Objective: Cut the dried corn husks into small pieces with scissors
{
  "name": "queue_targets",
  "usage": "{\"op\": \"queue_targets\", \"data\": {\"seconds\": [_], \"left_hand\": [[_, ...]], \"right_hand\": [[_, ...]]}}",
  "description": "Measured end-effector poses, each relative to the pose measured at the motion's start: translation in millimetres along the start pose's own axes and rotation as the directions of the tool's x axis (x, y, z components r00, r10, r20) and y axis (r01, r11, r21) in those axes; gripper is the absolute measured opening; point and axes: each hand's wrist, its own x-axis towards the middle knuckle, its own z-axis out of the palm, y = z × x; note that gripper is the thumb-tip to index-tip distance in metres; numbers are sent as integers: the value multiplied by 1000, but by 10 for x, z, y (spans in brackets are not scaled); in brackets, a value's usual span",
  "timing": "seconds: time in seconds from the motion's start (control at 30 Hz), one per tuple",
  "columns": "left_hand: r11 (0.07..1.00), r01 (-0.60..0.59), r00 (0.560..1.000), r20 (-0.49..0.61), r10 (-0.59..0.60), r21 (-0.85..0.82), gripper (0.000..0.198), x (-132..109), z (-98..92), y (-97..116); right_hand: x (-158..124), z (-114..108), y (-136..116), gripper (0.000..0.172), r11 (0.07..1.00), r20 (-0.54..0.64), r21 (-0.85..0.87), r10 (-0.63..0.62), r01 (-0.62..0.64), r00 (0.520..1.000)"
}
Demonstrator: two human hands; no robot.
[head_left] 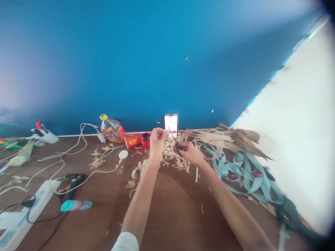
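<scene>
My left hand (pixel 157 139) is closed in a pinch on a small pale piece of dried husk (pixel 166 132), held up above the brown table (pixel 167 209). My right hand (pixel 188 152) is closed on a pair of black scissors (pixel 176 142), whose blades point up toward the husk piece. Under both hands lies a heap of pale husk cuttings (pixel 170 158).
Long dried husks (pixel 230 137) and light-blue ribbon strips (pixel 243 172) lie at the right. A plastic bottle (pixel 112 129), a red cup (pixel 133 141), white cables (pixel 78 146), a power strip (pixel 23 216) and a teal tube (pixel 75 205) lie to the left. A blue wall stands behind.
</scene>
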Motion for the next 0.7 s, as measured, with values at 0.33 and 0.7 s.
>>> {"op": "queue_targets", "data": {"seconds": [0.33,0.7], "left_hand": [[999,9,1000,-13,-8,48,14,-3,3,44],[994,-1,999,-31,5,110,16,22,-40,23]], "right_hand": [[23,-2,130,30,996,-12,-38,-83,83,996],[19,-26,115,20,997,-15,-80,-15,14,1000]]}}
